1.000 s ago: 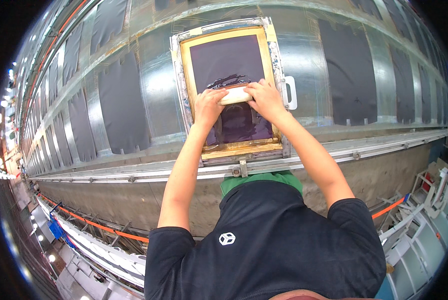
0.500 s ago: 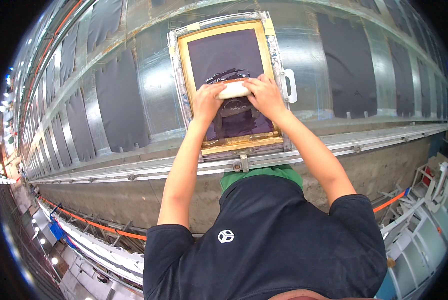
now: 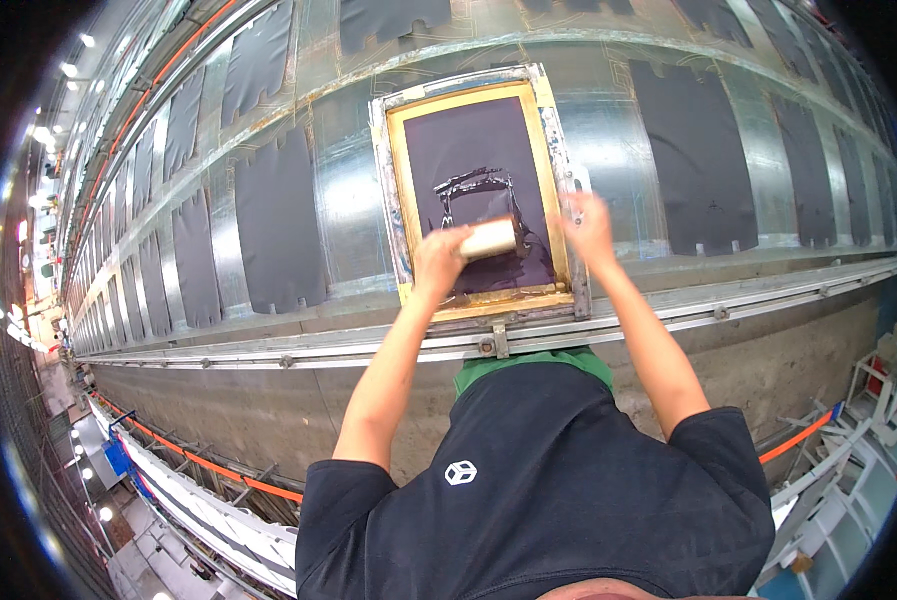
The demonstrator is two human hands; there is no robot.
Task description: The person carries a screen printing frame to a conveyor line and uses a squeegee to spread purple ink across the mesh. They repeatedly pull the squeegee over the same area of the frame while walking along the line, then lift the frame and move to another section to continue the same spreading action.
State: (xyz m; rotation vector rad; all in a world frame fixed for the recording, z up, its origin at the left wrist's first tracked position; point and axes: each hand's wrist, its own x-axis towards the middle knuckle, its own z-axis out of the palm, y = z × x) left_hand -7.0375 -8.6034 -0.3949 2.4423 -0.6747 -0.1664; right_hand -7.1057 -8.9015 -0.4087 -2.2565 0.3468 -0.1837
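Observation:
A screen-printing frame [image 3: 401, 180] with yellow inner edges lies on the long table; dark ink coats its mesh. Inside it, near the lower part, my left hand [image 3: 438, 262] is closed round the left end of a squeegee [image 3: 490, 240] with a pale, thick grip. The squeegee slants a little, its right end free and raised. Wet, glossy ink streaks lie just beyond it. My right hand [image 3: 590, 232] is off the squeegee, at the frame's right side by the white handle, which it mostly covers. Its fingers are smeared by motion.
Dark fabric panels [image 3: 278, 220] lie in rows on the shiny table, left of the frame, and another panel [image 3: 696, 160] lies to its right. A metal rail [image 3: 388, 345] runs along the near table edge, with a clamp piece [image 3: 500, 341] at the frame's near side.
My right hand has let go of the squeegee and moved right to the frame's side. My left hand has drawn the squeegee nearer and tilted it. The view has shifted slightly.

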